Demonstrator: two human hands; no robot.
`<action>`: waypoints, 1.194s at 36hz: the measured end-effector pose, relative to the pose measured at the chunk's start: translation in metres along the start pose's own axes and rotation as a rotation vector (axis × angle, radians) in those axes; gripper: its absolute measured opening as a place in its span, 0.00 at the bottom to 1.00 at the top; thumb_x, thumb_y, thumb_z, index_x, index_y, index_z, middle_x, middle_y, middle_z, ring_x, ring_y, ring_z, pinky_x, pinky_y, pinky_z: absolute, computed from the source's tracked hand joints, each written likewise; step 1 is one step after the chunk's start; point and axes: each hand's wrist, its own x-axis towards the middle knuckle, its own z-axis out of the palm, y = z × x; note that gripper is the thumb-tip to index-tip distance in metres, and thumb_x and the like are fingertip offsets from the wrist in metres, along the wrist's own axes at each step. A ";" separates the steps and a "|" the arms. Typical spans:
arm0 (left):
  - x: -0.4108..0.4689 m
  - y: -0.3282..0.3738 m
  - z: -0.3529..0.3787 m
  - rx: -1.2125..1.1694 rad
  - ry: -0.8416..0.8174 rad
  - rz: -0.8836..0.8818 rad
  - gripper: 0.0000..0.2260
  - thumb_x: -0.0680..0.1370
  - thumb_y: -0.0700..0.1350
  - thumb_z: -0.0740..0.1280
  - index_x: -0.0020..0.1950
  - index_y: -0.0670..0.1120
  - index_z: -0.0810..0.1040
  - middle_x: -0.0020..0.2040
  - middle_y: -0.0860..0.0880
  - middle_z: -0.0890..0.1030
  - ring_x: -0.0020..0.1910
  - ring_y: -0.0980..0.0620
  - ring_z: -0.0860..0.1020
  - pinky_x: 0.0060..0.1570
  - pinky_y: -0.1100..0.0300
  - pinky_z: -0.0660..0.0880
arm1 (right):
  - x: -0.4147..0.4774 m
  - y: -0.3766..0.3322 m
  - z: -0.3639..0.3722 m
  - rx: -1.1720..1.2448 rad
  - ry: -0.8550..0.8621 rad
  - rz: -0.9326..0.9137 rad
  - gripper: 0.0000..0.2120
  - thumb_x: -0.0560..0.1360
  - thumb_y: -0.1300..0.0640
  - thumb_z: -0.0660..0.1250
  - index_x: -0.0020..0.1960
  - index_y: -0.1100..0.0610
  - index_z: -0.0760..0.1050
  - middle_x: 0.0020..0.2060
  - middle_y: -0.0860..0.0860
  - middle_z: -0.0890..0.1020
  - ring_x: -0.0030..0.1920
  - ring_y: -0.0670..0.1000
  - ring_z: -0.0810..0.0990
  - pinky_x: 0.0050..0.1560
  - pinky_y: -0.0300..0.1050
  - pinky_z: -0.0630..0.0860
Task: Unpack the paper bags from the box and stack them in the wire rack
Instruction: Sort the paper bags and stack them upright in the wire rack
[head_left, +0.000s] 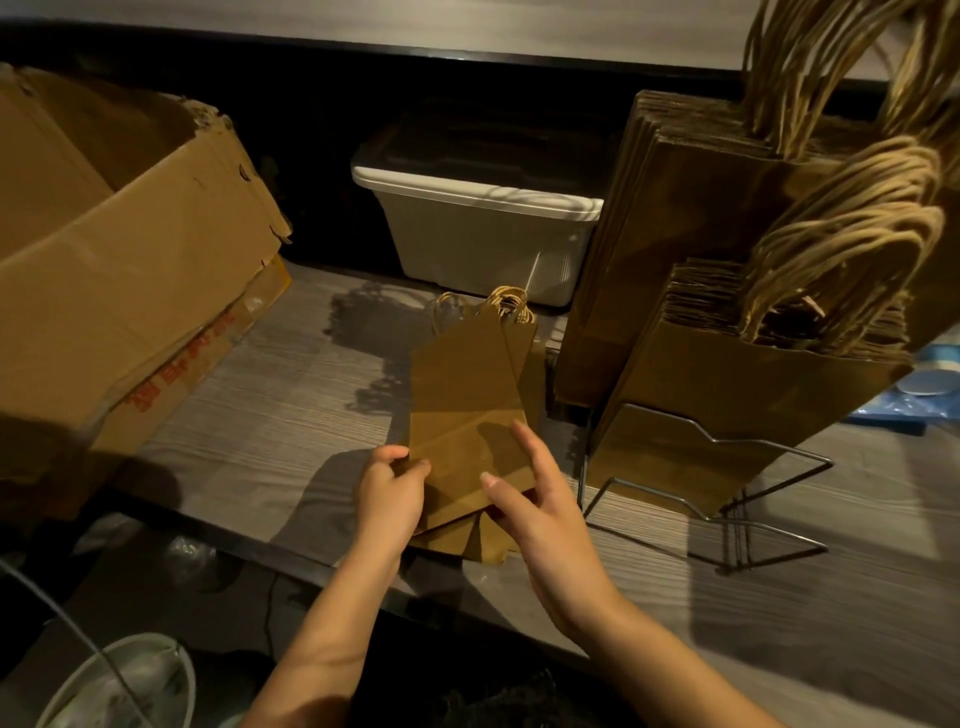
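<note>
- head view: the left hand (389, 499) grips the near left edge of a small bundle of flat brown paper bags (465, 410), fingers curled round it.
- the right hand (535, 514) holds the bundle's near right corner, thumb pressed on the top face and forefinger lying along the edge; its other fingers are probably underneath, hidden by the paper.
- the bundle lies over the grey wood-grain table (249, 431) with its twisted handles pointing away from the person, slightly fanned at the near end.
- it sits between the cardboard box (130, 270) at the left and the wire rack (737, 457) at the right, just beside the rack.
- the rack holds upright rows of stacked bags (727, 374), their handles sticking up.
- a white plastic bin (483, 228) stands behind the bundle against the dark wall.
- something blue (914, 400) lies at the right edge, too cut off to identify.
</note>
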 end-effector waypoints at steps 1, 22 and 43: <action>-0.001 0.001 0.000 -0.026 0.004 -0.006 0.09 0.78 0.43 0.64 0.59 0.48 0.71 0.58 0.46 0.74 0.53 0.48 0.72 0.50 0.56 0.69 | -0.001 -0.001 0.001 -0.035 -0.014 -0.026 0.27 0.77 0.59 0.65 0.71 0.42 0.59 0.59 0.35 0.70 0.54 0.35 0.75 0.44 0.25 0.73; -0.047 0.076 -0.035 -0.784 -0.104 0.233 0.15 0.82 0.44 0.59 0.69 0.47 0.69 0.64 0.50 0.76 0.61 0.55 0.75 0.65 0.51 0.69 | -0.023 -0.045 -0.032 -0.545 0.072 -0.626 0.42 0.73 0.66 0.68 0.68 0.28 0.54 0.61 0.34 0.74 0.56 0.48 0.79 0.54 0.42 0.78; -0.131 0.131 0.031 -0.535 -0.527 0.920 0.10 0.78 0.41 0.61 0.55 0.54 0.72 0.53 0.52 0.78 0.57 0.53 0.77 0.58 0.53 0.72 | -0.045 -0.105 -0.094 -0.276 0.584 -0.910 0.30 0.74 0.71 0.66 0.72 0.64 0.56 0.66 0.60 0.69 0.67 0.54 0.70 0.66 0.54 0.70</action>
